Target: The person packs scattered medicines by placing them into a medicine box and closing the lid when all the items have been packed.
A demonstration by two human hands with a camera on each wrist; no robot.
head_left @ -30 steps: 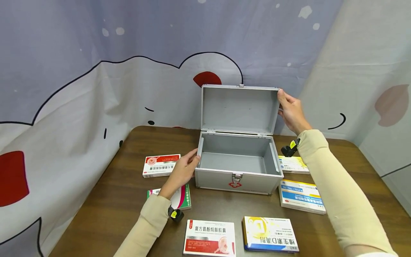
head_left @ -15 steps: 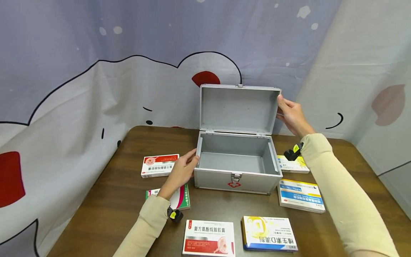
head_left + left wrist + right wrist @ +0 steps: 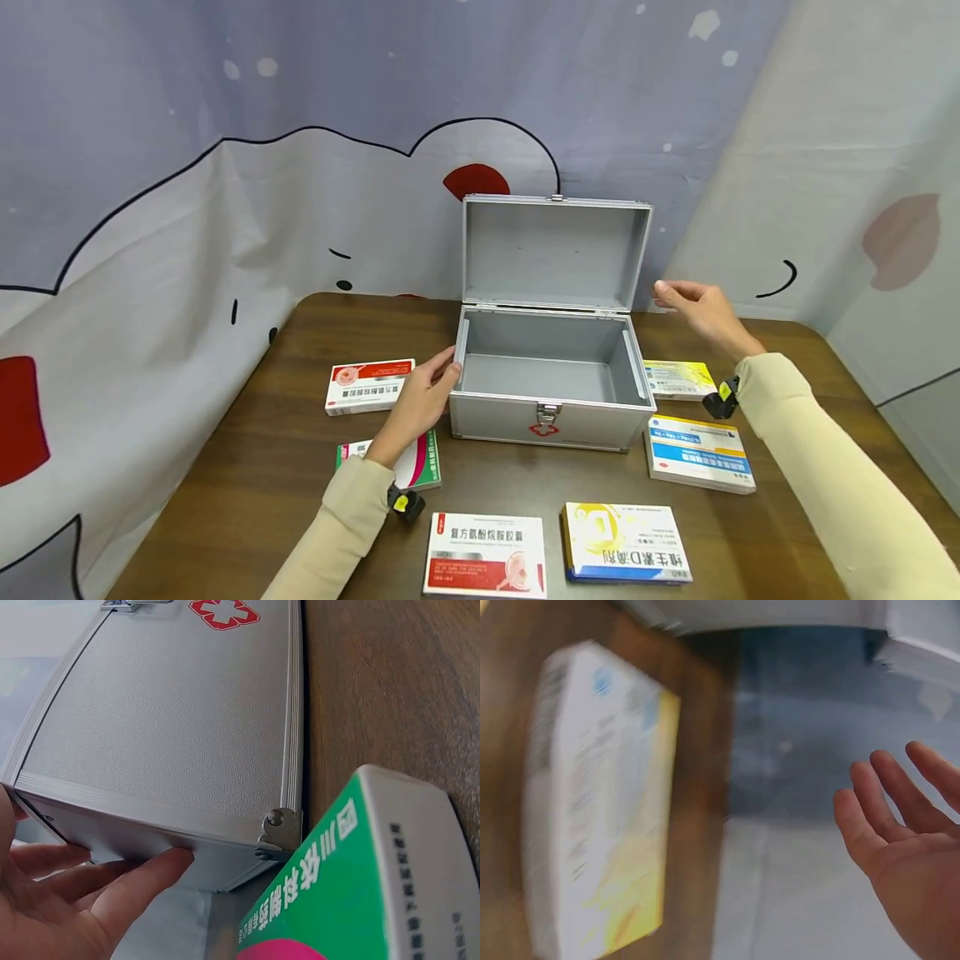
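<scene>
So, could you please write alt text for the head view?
An open silver case with a red emblem stands on a wooden table. A person's left hand touches the case's left side; the right hand, holding nothing, hovers at the right. Six medicine boxes lie beside and in front of the case.

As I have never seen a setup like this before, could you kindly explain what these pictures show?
There is no machine: the left grip and right grip are a person's bare hands. The wide view comes from a camera worn on the head; the close-ups come from a small camera on each wrist. On the brown table stands a silver case, its lid raised, with six medicine cartons lying to its left, right and front. The left grip rests against the case's left side; the right grip hangs in the air right of the lid, holding nothing.
</scene>
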